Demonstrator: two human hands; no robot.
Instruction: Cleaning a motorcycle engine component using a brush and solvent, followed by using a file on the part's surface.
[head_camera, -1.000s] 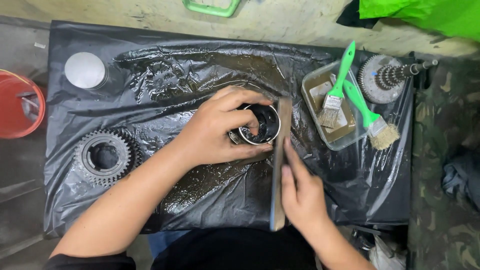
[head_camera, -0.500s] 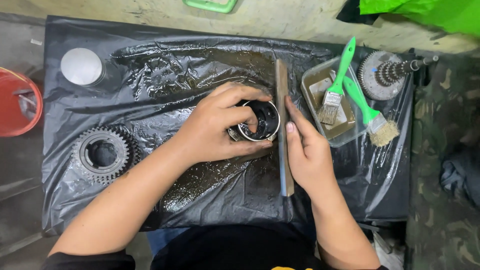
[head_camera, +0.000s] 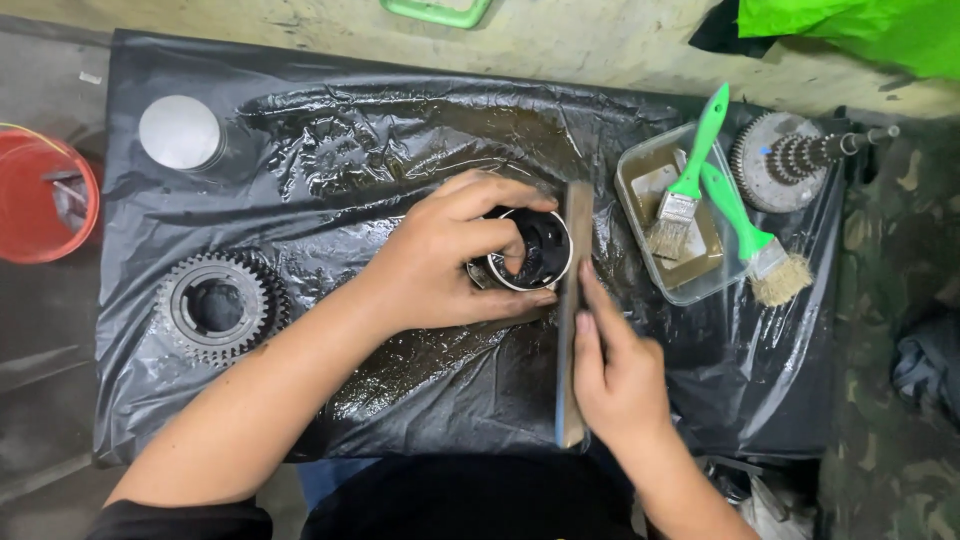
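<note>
Your left hand (head_camera: 440, 255) grips the metal ring (head_camera: 528, 250) near the middle of the black sheet (head_camera: 330, 130), fingers curled over its rim. Your right hand (head_camera: 615, 375) clasps the long flat bar (head_camera: 572, 310), which stands just beside the ring's right side.

A plastic sheet (head_camera: 420, 130) covers the bench. At its middle sits a metal ring (head_camera: 530, 250), with a long flat bar (head_camera: 572, 310) touching its right side. Right of the bar lies a tray (head_camera: 640, 180) holding one brush (head_camera: 690, 170); a second brush (head_camera: 750, 235) lies over its right rim. A toothed shaft (head_camera: 790, 160) lies farther right. A gear (head_camera: 218, 305) lies far left, a round lid (head_camera: 180, 132) behind it, and a bucket (head_camera: 40, 200) off the sheet's left edge.
</note>
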